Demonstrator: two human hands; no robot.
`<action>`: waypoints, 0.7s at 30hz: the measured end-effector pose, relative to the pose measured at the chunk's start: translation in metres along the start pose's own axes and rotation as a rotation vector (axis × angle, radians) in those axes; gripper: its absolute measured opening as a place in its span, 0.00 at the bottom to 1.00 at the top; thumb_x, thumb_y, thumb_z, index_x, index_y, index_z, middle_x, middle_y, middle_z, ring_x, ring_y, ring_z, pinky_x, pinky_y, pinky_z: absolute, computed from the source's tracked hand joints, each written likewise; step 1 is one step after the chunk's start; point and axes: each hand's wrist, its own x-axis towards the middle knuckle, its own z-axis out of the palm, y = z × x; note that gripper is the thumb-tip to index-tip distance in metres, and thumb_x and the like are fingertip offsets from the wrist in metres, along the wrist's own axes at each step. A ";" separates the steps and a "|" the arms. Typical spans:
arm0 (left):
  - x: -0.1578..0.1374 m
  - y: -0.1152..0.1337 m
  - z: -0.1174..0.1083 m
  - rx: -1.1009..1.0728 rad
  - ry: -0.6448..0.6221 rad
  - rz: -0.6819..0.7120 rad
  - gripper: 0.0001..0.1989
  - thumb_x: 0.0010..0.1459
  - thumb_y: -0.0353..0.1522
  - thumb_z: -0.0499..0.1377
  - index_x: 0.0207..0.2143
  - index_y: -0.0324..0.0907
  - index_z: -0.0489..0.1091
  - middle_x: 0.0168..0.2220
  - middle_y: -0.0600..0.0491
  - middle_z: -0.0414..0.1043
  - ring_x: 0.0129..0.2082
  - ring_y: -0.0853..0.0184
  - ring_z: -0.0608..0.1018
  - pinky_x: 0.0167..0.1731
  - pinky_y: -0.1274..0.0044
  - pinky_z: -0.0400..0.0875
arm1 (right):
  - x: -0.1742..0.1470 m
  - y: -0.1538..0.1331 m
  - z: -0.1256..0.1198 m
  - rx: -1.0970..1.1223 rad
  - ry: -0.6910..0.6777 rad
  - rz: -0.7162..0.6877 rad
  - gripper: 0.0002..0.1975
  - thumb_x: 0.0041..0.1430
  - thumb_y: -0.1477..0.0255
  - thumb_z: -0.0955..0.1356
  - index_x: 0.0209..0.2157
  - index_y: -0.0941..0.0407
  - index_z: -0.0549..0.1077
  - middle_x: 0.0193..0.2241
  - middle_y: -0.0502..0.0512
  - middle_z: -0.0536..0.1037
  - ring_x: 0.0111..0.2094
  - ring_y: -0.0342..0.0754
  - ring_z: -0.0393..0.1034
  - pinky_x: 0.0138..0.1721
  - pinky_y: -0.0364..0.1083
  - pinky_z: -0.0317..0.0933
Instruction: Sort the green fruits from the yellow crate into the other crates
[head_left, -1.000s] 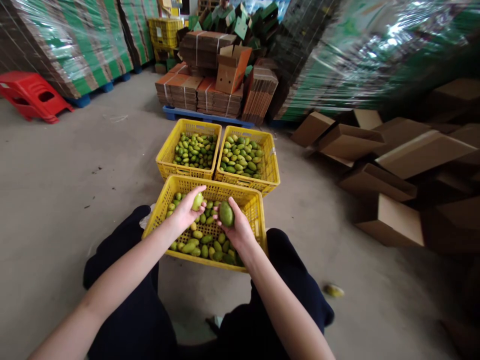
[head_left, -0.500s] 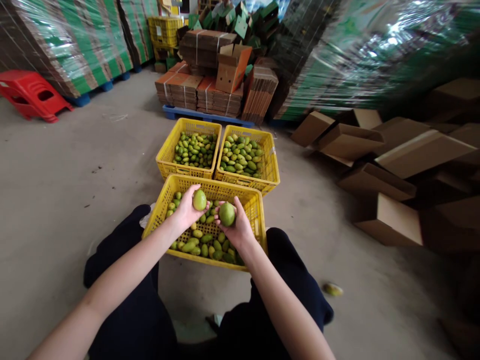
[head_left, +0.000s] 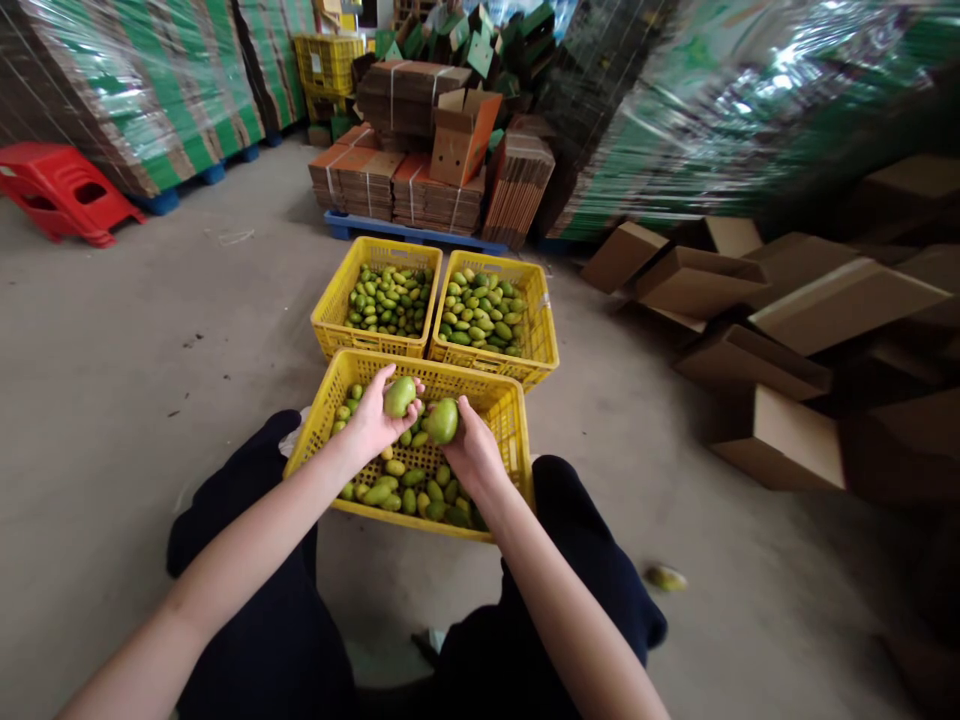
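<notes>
Over the near yellow crate [head_left: 429,364], my left hand [head_left: 373,416] holds a green mango [head_left: 400,397], its fingers curled beneath the fruit. Close beside it, my right hand [head_left: 474,450] grips a second green mango [head_left: 442,421] between thumb and fingers. Both fruits are held above the crate's contents, a small gap apart. Inside the crate, loose mangoes [head_left: 411,477] in green and yellow-green lie along the near side and left end, and the slotted floor shows between them. My hands and forearms hide part of the crate.
Two yellow crates of mangoes, left [head_left: 324,318] and right [head_left: 546,335], stand just beyond. Flattened cartons [head_left: 367,190] sit on a blue pallet behind. Open cardboard boxes [head_left: 795,430] lie at right, a red stool [head_left: 67,190] at left. One mango [head_left: 666,577] rests on the floor.
Both mangoes have turned in my hands. My right hand has shifted slightly left and rolled inward, bringing its mango nearer the left one; my left hand's fingers have curled more around its fruit.
</notes>
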 end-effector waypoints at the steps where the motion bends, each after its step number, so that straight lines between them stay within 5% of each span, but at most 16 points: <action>1: -0.002 0.001 0.002 0.003 0.005 0.014 0.15 0.65 0.38 0.53 0.29 0.36 0.68 0.23 0.51 0.71 0.17 0.74 0.71 0.13 0.86 0.65 | -0.002 -0.001 0.000 -0.006 -0.028 0.013 0.18 0.43 0.58 0.76 0.29 0.56 0.74 0.25 0.49 0.77 0.27 0.45 0.71 0.27 0.42 0.64; 7: 0.000 0.000 0.002 0.103 0.036 0.034 0.12 0.62 0.32 0.56 0.27 0.36 0.68 0.21 0.53 0.69 0.16 0.77 0.70 0.14 0.87 0.66 | -0.010 -0.009 0.002 -0.066 -0.157 0.090 0.16 0.36 0.67 0.79 0.26 0.57 0.73 0.20 0.46 0.73 0.21 0.40 0.65 0.20 0.39 0.58; 11: 0.005 -0.005 -0.004 0.136 -0.011 0.013 0.18 0.67 0.35 0.49 0.30 0.35 0.71 0.23 0.51 0.73 0.18 0.73 0.73 0.16 0.84 0.70 | -0.006 -0.008 0.003 -0.037 0.002 0.225 0.10 0.47 0.66 0.74 0.25 0.58 0.74 0.20 0.50 0.75 0.20 0.41 0.65 0.19 0.40 0.60; 16: 0.004 -0.004 -0.006 0.113 -0.080 0.002 0.17 0.67 0.36 0.50 0.41 0.33 0.73 0.27 0.49 0.75 0.21 0.73 0.76 0.20 0.84 0.73 | -0.004 -0.006 0.003 0.006 0.075 0.215 0.06 0.50 0.70 0.71 0.25 0.57 0.74 0.21 0.49 0.76 0.21 0.41 0.66 0.21 0.39 0.62; 21: 0.003 -0.003 -0.003 0.095 -0.042 -0.035 0.22 0.69 0.39 0.44 0.38 0.35 0.72 0.23 0.51 0.70 0.15 0.75 0.70 0.10 0.87 0.60 | -0.007 -0.013 0.000 0.087 -0.026 0.220 0.07 0.47 0.72 0.68 0.31 0.57 0.74 0.22 0.50 0.76 0.20 0.42 0.67 0.19 0.40 0.60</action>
